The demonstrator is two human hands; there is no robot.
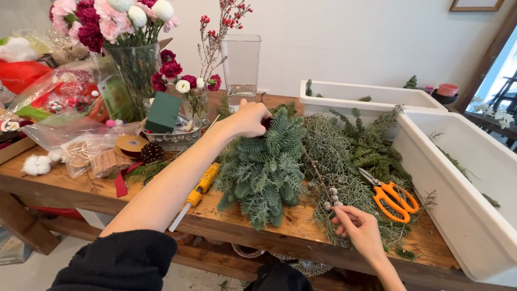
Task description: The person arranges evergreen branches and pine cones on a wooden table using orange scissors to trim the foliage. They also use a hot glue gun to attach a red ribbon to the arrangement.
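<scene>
A plain white wall (344,37) stands behind the wooden table (64,186); daylight enters through a window (503,70) at right.

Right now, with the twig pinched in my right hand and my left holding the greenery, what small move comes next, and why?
Probably bring the right hand and its budded twig left toward the green wreath. The left hand already rests on the wreath's top edge, while the twig lies apart over the loose branches beside the orange scissors.

Crinkled clear plastic bags (64,94) with red-and-white contents lie at the wooden table's (301,226) left end.
</scene>
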